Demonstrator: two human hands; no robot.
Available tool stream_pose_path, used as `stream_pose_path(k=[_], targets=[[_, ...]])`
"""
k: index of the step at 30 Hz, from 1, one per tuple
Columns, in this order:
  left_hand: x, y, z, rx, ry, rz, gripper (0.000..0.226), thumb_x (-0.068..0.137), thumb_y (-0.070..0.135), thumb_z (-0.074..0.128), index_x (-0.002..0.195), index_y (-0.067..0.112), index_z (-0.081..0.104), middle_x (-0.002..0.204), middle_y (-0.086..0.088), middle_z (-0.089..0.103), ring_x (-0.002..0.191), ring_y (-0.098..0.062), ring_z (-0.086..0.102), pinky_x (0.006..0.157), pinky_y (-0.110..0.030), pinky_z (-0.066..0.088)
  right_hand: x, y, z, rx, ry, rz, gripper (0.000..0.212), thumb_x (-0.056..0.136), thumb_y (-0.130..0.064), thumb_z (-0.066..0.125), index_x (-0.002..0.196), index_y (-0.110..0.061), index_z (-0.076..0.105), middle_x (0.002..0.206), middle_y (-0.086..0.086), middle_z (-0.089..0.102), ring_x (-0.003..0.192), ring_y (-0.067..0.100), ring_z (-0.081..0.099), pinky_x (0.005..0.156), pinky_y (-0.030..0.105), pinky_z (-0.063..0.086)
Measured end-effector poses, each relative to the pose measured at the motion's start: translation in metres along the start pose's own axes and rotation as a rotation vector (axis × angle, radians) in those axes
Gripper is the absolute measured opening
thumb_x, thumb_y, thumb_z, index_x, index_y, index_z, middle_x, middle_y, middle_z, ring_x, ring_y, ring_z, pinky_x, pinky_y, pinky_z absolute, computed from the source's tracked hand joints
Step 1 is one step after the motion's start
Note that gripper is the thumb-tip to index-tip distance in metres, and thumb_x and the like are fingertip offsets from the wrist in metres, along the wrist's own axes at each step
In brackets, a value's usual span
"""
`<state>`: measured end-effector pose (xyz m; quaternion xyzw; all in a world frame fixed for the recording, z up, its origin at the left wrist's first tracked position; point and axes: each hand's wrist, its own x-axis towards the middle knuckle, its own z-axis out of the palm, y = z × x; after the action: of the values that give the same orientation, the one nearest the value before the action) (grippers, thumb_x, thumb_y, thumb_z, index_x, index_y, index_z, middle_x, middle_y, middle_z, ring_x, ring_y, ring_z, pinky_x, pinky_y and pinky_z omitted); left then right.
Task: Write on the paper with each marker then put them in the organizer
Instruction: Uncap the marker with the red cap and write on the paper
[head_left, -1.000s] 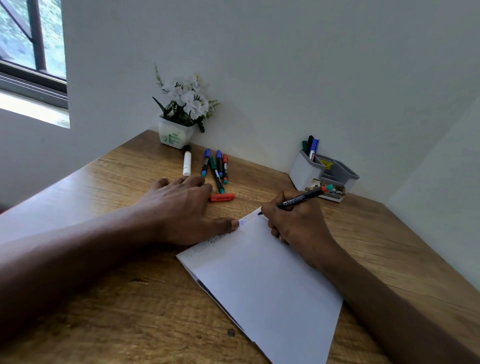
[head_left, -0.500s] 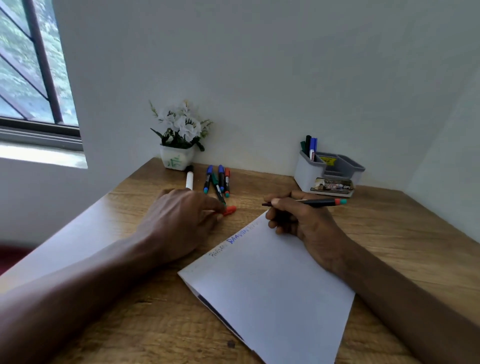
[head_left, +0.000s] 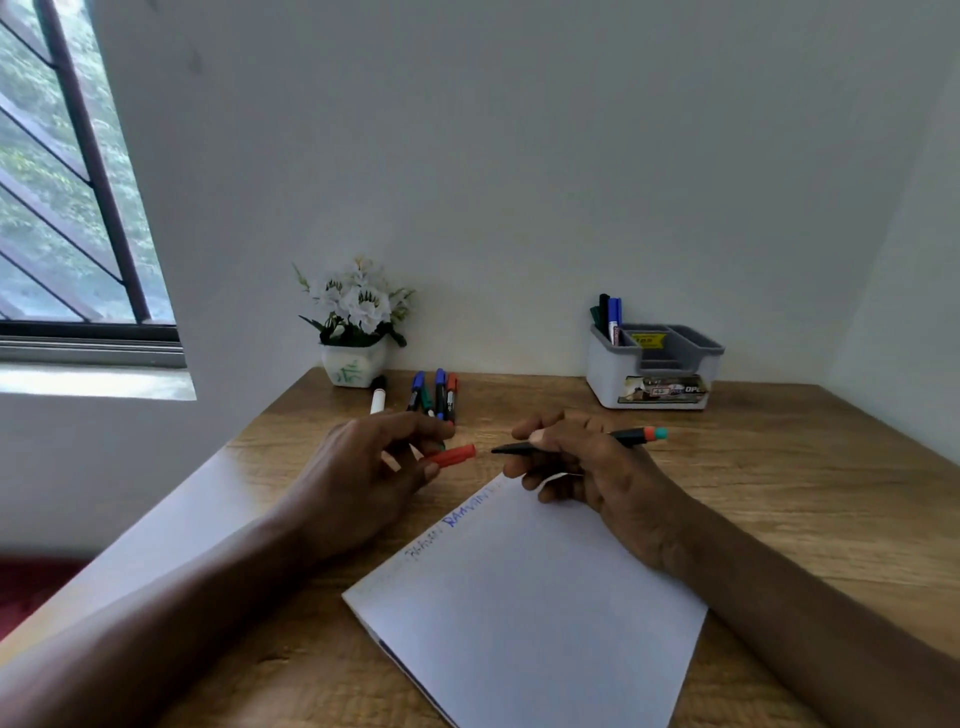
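Note:
My right hand (head_left: 587, 462) holds an uncapped black marker (head_left: 631, 436) level above the top edge of the white paper (head_left: 530, 603), its tip pointing left. My left hand (head_left: 363, 467) pinches the red cap (head_left: 452, 456) a short way from that tip. The paper carries a line of grey and blue writing (head_left: 457, 517) along its upper left edge. Several capped markers (head_left: 436, 392) lie in a row at the back of the desk. The grey and white organizer (head_left: 654, 371) stands at the back right with markers (head_left: 609, 317) upright in its left compartment.
A white pot of artificial flowers (head_left: 356, 325) stands at the back by the wall, left of the loose markers. The wooden desk (head_left: 769, 467) meets walls at the back and right. A window (head_left: 57, 197) is at the left.
My right hand lifted the marker off the paper and turned it level. My left hand left the paper, took the red cap from the desk and raised it toward the marker tip. The camera tilted up.

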<state>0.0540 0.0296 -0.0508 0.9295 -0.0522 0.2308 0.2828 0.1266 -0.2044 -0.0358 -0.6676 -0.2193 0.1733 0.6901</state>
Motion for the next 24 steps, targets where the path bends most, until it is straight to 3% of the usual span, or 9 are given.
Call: stream_pose_path(k=[12,14,16,19,24], targets=[[-0.003,0.000,0.002,-0.168,-0.036,0.100,0.033,0.092,0.019,0.072,0.118,0.039,0.071,0.112,0.022,0.070,0.107,-0.004,0.066,0.082,-0.033,0.060,-0.007,-0.002,0.000,-0.100,-0.070,-0.071,0.007,0.094,-0.016,0.065,0.093,-0.009,0.065,0.097,0.017,0.078,0.084,0.019,0.069,0.068,0.028,0.052],[-0.005,0.002,0.003,-0.253,-0.041,0.117,0.032,0.092,0.012,0.071,0.116,0.033,0.072,0.111,0.018,0.072,0.105,-0.006,0.069,0.084,-0.030,0.059,-0.008,-0.003,0.000,-0.088,-0.082,-0.095,0.017,0.088,-0.020,0.070,0.096,-0.006,0.065,0.095,0.017,0.078,0.084,0.020,0.070,0.069,0.030,0.054],[-0.006,0.004,0.002,-0.352,-0.034,0.125,0.029,0.091,0.008,0.071,0.113,0.026,0.073,0.107,0.013,0.074,0.101,-0.010,0.071,0.082,-0.027,0.057,-0.009,-0.006,0.000,-0.079,-0.088,-0.119,0.027,0.080,-0.025,0.073,0.096,-0.004,0.068,0.092,0.017,0.078,0.080,0.020,0.070,0.069,0.030,0.055],[-0.008,0.009,0.001,-0.475,-0.042,0.153,0.023,0.088,0.010,0.073,0.110,0.014,0.075,0.104,0.004,0.077,0.098,-0.018,0.073,0.081,-0.029,0.058,-0.012,-0.007,0.001,-0.134,-0.089,-0.143,0.022,0.077,-0.027,0.076,0.089,-0.009,0.074,0.082,0.011,0.077,0.070,0.015,0.067,0.063,0.026,0.055],[-0.010,0.018,0.001,-0.560,-0.110,0.156,0.023,0.086,0.008,0.076,0.108,0.013,0.076,0.103,-0.004,0.077,0.096,-0.023,0.073,0.083,-0.039,0.060,-0.013,-0.004,0.011,-0.098,-0.098,-0.158,0.024,0.076,-0.022,0.076,0.090,-0.007,0.064,0.075,0.011,0.075,0.059,0.016,0.063,0.055,0.024,0.053]])
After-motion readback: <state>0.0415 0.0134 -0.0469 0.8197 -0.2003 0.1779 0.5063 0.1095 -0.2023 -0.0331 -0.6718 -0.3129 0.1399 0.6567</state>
